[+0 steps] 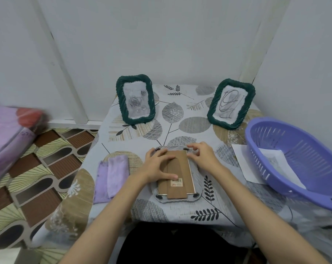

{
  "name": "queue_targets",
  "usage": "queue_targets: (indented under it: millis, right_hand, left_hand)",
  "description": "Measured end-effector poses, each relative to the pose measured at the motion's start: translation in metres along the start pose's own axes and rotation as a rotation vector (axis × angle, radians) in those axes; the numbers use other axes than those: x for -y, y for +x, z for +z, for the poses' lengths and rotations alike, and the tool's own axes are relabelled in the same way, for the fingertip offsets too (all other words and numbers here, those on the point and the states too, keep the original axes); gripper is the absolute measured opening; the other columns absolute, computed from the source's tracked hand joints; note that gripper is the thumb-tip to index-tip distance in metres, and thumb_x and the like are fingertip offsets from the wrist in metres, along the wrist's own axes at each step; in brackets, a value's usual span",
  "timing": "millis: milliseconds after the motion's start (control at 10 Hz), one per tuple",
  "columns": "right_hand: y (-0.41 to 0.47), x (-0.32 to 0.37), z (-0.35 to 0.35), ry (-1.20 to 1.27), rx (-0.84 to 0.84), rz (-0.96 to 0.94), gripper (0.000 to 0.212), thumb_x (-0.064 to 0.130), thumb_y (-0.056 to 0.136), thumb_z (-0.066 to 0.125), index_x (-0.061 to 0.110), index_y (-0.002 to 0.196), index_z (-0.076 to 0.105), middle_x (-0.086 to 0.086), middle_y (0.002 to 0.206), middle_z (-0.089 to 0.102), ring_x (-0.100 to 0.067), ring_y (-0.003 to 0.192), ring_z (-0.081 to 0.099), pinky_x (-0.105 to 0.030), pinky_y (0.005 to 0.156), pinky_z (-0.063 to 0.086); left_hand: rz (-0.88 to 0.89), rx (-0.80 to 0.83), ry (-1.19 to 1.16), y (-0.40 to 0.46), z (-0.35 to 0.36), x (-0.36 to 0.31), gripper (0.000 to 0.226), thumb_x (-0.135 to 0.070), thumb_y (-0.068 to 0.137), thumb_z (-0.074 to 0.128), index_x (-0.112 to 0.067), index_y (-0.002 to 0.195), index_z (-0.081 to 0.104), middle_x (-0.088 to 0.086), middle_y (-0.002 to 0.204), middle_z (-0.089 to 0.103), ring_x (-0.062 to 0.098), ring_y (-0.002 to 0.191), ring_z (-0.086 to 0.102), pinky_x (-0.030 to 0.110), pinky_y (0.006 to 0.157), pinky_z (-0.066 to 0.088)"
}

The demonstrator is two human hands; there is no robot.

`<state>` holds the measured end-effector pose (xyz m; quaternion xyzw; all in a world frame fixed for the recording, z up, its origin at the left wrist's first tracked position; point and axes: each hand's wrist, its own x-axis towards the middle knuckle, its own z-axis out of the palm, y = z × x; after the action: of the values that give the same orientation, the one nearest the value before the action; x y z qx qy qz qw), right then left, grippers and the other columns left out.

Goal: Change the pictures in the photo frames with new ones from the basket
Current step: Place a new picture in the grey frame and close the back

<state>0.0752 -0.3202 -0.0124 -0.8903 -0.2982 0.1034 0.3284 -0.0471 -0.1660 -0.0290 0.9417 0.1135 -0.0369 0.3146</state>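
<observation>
here the frame (177, 176) lies face down near the front edge of the worktop (180, 130), its brown cardboard backing and folded stand uppermost, a pale wavy rim showing around it. the left hand (157, 165) lies flat on the backing, fingers spread and pressing rather than gripping. the right hand (201, 154) has its fingers curled close together at the far right corner of the frame, beside a small black clip; whether they pinch the clip or only touch it i cannot tell.

risks, as i judge them: the clips look small and stiff, so a fingertip could slip off or bend one; if the backing lifts unevenly, the glass beneath could shift or slide out, since the patterned covering on the worktop looks smooth. pressing hard on the thin board might crease it.

two more frames stand upright toward the back edge, one left (135, 100) with a grey rose print, one right (231, 103) with a scribbled drawing; both have dark green rope-twisted borders with rounded corners and could tip if the worktop is jolted. the basket (294, 161) at the right edge is lilac slotted plastic, oval, overhanging slightly, with paper inside; a white sheet (243, 162) lies partly under it. a folded lilac cloth (111, 178) sits near the left edge.
</observation>
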Motion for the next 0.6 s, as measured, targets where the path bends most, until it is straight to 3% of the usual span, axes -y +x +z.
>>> queue_targets:
  millis: [200,600]
  right_hand:
    - [0.004,-0.008,0.004,-0.028,0.030,-0.039,0.037,0.016,0.084,0.065,0.015,0.120,0.060,-0.005,0.093,0.045,-0.013,0.084,0.046,-0.016,0.077,0.031]
    - [0.014,-0.009,-0.004,-0.098,0.123,-0.123,0.028,0.015,0.081,0.068,0.011,0.108,0.065,-0.004,0.088,0.047,-0.016,0.075,0.045,-0.019,0.069,0.030]
  left_hand:
    - [0.007,-0.006,-0.024,0.002,0.002,0.002,0.077,-0.047,0.066,0.077,-0.036,0.134,0.042,-0.005,0.153,0.019,0.029,0.141,-0.003,0.043,0.116,0.004]
    - [0.002,0.010,-0.042,0.000,0.001,0.002,0.077,-0.048,0.067,0.076,-0.037,0.135,0.041,-0.007,0.153,0.018,0.026,0.141,-0.004,0.045,0.115,0.005]
